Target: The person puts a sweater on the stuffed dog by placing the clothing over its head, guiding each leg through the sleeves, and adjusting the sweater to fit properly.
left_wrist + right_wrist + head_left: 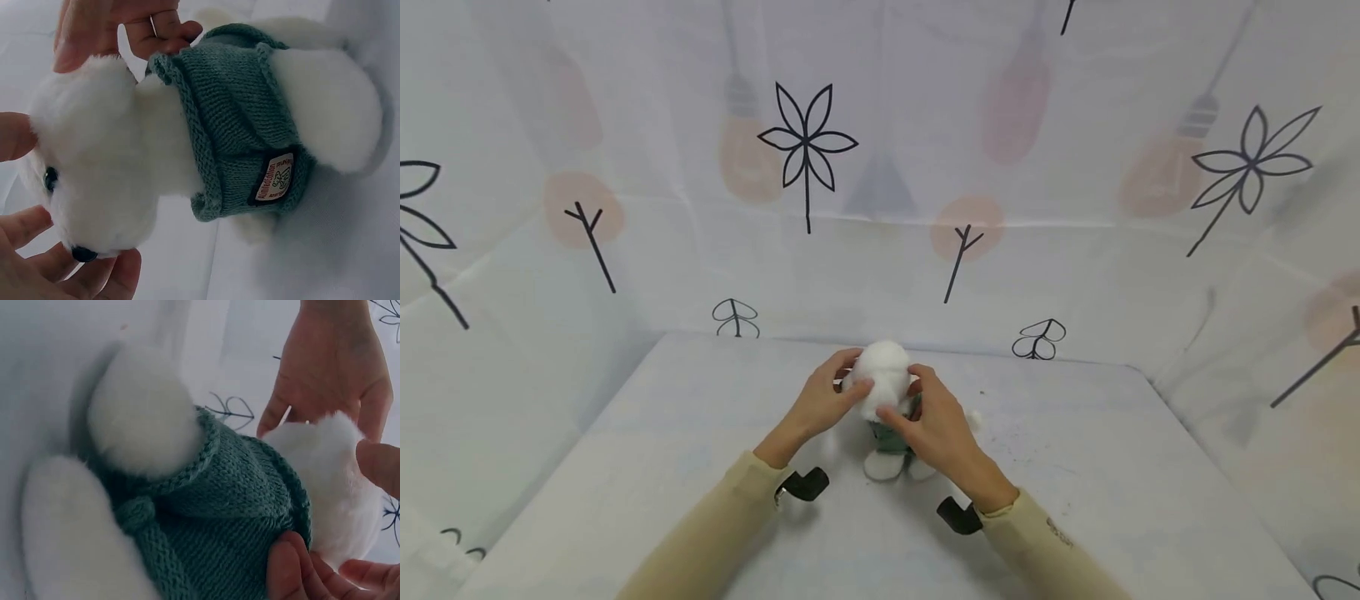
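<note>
A white plush animal (pixel 883 367) in a green knitted vest (pixel 231 106) stands upright on the table. My left hand (pixel 820 408) holds one side of its head, thumb at the top and fingers curled under the muzzle by the black nose (pixel 84 254). From the other side my right hand (pixel 943 425) grips the head, its thumb on the white fur and its fingertips at the vest's neckline in the right wrist view. A dark eye and a stitched label (pixel 275 178) on the vest show in the left wrist view.
The white table (pixel 647 500) ends at a pale cloth backdrop (pixel 880 275) printed with line-drawn flowers and leaves, which also rises on both sides. Black wrist devices (pixel 806 483) sit below both hands, close over the table.
</note>
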A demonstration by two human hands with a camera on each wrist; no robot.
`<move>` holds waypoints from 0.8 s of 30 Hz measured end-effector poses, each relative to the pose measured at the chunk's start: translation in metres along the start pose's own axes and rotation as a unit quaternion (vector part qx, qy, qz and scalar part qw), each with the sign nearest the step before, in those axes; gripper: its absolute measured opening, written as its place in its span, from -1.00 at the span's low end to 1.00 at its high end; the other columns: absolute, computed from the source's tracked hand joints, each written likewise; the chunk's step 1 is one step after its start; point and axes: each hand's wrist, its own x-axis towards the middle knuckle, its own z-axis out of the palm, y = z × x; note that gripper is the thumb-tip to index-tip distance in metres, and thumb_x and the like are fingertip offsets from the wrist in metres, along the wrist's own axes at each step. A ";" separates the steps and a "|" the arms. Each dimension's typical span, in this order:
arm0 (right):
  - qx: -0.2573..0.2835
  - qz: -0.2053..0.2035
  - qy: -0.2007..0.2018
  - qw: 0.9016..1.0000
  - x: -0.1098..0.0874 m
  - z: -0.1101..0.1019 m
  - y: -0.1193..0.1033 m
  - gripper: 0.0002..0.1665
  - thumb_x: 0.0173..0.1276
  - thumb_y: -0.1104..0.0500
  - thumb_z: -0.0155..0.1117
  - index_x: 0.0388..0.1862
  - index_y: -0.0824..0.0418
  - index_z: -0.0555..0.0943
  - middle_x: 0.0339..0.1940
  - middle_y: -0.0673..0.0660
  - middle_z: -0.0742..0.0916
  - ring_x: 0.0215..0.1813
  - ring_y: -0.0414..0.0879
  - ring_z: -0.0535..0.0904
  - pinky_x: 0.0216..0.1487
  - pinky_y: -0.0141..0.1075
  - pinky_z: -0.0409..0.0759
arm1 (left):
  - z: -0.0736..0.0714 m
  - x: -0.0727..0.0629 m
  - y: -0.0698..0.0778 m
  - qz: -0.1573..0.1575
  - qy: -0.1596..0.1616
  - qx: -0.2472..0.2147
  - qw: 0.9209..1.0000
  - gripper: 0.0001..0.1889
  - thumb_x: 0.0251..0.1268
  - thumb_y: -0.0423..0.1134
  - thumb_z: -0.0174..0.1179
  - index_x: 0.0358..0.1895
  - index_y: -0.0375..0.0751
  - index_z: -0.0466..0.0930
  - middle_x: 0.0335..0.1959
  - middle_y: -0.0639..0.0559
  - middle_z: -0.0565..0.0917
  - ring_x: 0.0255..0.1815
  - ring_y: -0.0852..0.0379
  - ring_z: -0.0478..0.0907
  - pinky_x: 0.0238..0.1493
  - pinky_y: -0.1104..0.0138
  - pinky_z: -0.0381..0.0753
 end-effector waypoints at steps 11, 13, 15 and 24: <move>0.066 -0.027 -0.083 0.994 0.015 -0.014 0.033 -0.30 0.26 0.05 0.35 0.34 0.08 0.32 -0.05 0.03 0.63 -0.21 -0.19 0.58 -0.17 -0.21 0.58 | 0.006 -0.018 0.012 -0.009 0.041 -0.019 0.999 -0.50 0.21 -0.14 0.29 0.15 -0.24 0.36 -0.07 -0.10 0.49 -0.16 0.05 0.47 -0.22 0.24 0.53; 0.080 -0.031 -0.106 0.991 0.017 -0.020 0.044 -0.33 0.28 0.06 0.33 0.35 0.00 0.34 -0.01 0.00 0.63 -0.15 -0.18 0.58 -0.08 -0.13 0.57 | 0.009 -0.025 0.016 -0.007 0.040 -0.029 0.999 -0.53 0.25 -0.19 0.24 0.16 -0.26 0.36 -0.06 -0.11 0.48 -0.13 0.04 0.47 -0.20 0.24 0.55; 0.094 -0.028 -0.120 0.988 0.019 -0.025 0.050 -0.35 0.28 0.08 0.34 0.33 -0.07 0.37 0.02 -0.02 0.62 -0.11 -0.17 0.57 -0.02 -0.07 0.54 | 0.010 -0.030 0.018 -0.005 0.037 -0.030 0.999 -0.58 0.29 -0.27 0.18 0.18 -0.26 0.37 -0.05 -0.11 0.48 -0.08 0.03 0.48 -0.16 0.23 0.56; 0.070 0.055 -0.091 0.992 0.007 -0.029 0.018 -0.39 0.31 -0.15 0.25 0.23 0.09 0.39 -0.14 0.05 0.60 -0.30 -0.11 0.58 -0.31 -0.22 0.57 | -0.003 -0.013 -0.013 0.038 0.024 0.035 0.998 -0.41 0.12 -0.62 0.12 0.28 -0.24 0.34 0.07 -0.17 0.47 0.04 -0.08 0.47 -0.09 0.15 0.57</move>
